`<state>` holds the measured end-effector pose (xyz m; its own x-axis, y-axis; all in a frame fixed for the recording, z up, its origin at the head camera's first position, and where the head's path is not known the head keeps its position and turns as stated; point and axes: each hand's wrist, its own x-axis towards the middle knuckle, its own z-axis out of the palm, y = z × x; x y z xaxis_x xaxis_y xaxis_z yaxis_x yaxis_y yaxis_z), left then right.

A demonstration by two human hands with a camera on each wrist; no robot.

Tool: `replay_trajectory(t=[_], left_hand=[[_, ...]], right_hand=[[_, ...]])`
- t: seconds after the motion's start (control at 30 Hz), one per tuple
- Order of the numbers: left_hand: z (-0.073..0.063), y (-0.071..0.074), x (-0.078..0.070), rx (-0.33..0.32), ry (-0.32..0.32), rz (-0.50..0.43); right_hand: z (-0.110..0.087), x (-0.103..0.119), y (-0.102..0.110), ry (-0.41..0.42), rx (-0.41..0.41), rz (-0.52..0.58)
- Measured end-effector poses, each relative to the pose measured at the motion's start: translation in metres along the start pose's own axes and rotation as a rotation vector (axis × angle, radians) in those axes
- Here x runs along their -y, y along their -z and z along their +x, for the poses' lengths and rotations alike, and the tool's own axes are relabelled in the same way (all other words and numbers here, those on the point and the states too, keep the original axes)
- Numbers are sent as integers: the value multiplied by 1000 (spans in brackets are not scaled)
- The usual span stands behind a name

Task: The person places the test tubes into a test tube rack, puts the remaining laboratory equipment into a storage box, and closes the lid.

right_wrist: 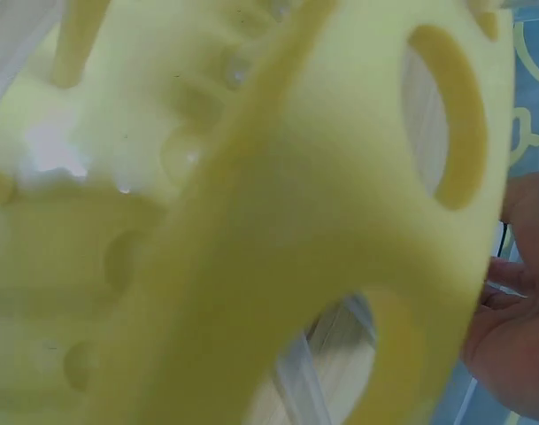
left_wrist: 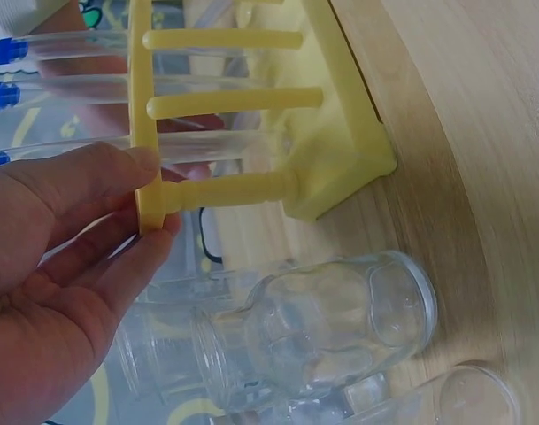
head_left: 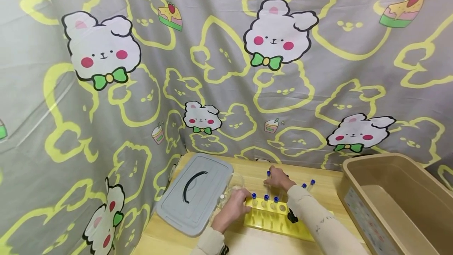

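A yellow test tube rack (head_left: 267, 223) stands on the table, with blue-capped test tubes (head_left: 266, 198) upright in its left part. My left hand (head_left: 235, 204) grips the rack's left end; in the left wrist view, thumb and fingers pinch the edge of its top plate (left_wrist: 145, 115). Behind the rack, my right hand (head_left: 279, 179) pinches a clear test tube (head_left: 268, 174) just below its blue cap. The right wrist view shows that hand (right_wrist: 517, 310) only partly, past the rack's holes, and the tube's lower end cannot be made out.
Left of the rack lies a grey lid (head_left: 198, 194) with a black handle. Clear glass bottles (left_wrist: 331, 328) lie or stand between lid and rack. More blue-capped tubes (head_left: 313, 182) show beyond the right forearm. A brown bin (head_left: 371, 168) stands at the right; a patterned curtain hangs behind.
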<state>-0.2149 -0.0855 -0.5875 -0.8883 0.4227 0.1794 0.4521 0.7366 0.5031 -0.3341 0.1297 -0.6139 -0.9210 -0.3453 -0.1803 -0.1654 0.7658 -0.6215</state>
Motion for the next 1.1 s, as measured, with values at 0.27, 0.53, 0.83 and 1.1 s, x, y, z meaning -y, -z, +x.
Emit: replay_trajectory(t=[0.27,0.53,0.83,1.1], left_hand=[[-1,-1,0,0,19,-17],[-1,-1,0,-1,23,-33],[-2,-4,-2,-16,-17,-32],[-5,-1,4,-16,-19,-22]], right_hand=[[2,3,-5,-15,46,-6],[5,1,-6,-11,53,1],[6,-5,-3,-88,58,44],[9,5,8,-41,-69,143]])
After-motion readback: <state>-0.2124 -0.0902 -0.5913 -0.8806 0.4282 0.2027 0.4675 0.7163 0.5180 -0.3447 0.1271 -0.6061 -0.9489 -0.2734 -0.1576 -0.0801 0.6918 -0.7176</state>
